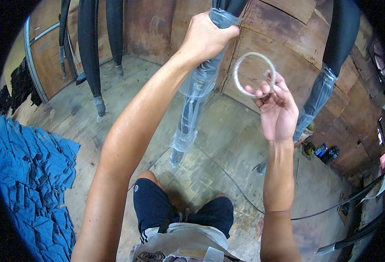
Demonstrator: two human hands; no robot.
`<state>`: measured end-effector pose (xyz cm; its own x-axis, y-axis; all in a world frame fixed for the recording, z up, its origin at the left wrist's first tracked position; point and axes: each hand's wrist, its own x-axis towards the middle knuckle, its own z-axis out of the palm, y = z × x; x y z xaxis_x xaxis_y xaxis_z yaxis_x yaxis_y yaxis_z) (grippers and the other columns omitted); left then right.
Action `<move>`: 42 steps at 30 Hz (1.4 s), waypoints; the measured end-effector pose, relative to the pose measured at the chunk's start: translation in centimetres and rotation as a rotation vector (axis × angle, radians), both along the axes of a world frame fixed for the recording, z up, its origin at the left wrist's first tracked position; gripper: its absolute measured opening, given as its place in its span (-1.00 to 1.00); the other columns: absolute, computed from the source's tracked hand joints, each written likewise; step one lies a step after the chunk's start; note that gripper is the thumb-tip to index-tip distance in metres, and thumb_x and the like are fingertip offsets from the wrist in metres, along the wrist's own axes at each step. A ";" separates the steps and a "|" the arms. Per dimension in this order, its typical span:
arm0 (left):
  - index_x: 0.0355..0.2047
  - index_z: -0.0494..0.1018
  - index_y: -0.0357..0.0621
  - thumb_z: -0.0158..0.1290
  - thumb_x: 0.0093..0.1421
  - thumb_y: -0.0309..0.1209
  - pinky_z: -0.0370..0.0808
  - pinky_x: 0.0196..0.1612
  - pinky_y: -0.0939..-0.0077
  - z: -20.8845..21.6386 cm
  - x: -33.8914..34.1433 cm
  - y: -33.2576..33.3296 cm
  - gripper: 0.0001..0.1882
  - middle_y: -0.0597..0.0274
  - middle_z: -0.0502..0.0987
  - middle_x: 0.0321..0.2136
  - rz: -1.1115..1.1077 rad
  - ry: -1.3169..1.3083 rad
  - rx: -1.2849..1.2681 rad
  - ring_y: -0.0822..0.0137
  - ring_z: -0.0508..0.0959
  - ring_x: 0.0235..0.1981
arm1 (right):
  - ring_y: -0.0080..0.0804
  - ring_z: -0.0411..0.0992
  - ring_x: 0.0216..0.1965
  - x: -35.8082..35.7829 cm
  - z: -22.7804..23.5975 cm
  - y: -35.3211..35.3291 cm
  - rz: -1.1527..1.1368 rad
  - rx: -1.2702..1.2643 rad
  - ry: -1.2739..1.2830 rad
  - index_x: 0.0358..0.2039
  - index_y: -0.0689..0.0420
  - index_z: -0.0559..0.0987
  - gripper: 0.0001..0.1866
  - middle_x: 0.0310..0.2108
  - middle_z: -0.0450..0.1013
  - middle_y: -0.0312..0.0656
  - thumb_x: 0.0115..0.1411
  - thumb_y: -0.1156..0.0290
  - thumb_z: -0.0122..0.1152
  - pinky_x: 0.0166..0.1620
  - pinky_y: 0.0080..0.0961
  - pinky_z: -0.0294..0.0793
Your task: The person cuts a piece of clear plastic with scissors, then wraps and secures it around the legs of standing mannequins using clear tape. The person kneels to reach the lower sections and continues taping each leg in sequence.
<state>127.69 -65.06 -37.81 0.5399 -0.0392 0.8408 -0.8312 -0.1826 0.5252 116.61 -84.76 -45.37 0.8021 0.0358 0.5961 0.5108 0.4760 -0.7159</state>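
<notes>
The left hand [204,38] clenches a hanging, plastic-wrapped dark bundle [192,109], seemingly to steady it. At right, the right hand [277,107] pinches a pale ring [235,75] clear of the bundle.

Clearance, central tube [192,111]
Open gap to right tube [332,56]; right hand [280,107] and ring [236,74] intrude. Left hand [212,37] blocks upper end. Left forearm [135,122] obstructs left side. Cable [232,176] crosses floor [227,131] below.
</notes>
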 end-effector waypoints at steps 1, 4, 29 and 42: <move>-0.45 0.53 -0.29 0.24 0.01 -0.26 0.52 -0.30 0.37 0.0 0.0 0.0 -0.70 0.18 0.58 -0.58 0.002 0.003 0.012 0.39 0.53 -0.50 | -0.38 0.46 -0.25 0.2 -0.4 -0.1 0.046 0.101 -0.023 0.05 0.21 0.44 -0.66 -0.39 0.38 -0.31 0.32 0.37 -0.04 0.22 -0.09 0.46; -0.45 0.52 -0.30 0.24 0.01 -0.26 0.52 -0.31 0.37 0.1 0.0 0.2 -0.70 0.18 0.57 -0.58 -0.008 0.021 0.027 0.40 0.53 -0.50 | -0.37 0.34 -0.31 1.2 -1.5 -0.4 0.193 0.358 -0.066 -0.08 0.16 0.42 -0.71 -0.44 0.26 -0.32 0.21 0.40 -0.11 0.30 0.04 0.34; -0.28 0.57 -0.26 0.44 -0.08 -0.41 0.54 -0.20 0.48 -0.4 0.8 0.9 -0.63 0.26 0.63 -0.39 -0.259 0.115 0.068 0.45 0.58 -0.36 | -0.29 0.42 -0.21 11.0 0.2 4.6 0.068 0.494 0.082 -0.11 0.19 0.44 -0.79 -0.30 0.40 -0.18 0.32 0.44 -0.13 0.07 -0.18 0.50; -0.31 0.57 -0.26 0.37 -0.11 -0.46 0.50 -0.27 0.46 -0.3 1.0 0.5 -0.67 0.27 0.61 -0.43 -0.156 0.038 0.062 0.45 0.55 -0.40 | -0.63 0.47 -0.34 5.1 11.3 -0.2 -0.800 -0.876 -0.533 -0.19 0.24 0.74 -0.76 -0.39 0.63 -0.31 0.26 0.33 0.35 -0.19 -0.59 0.45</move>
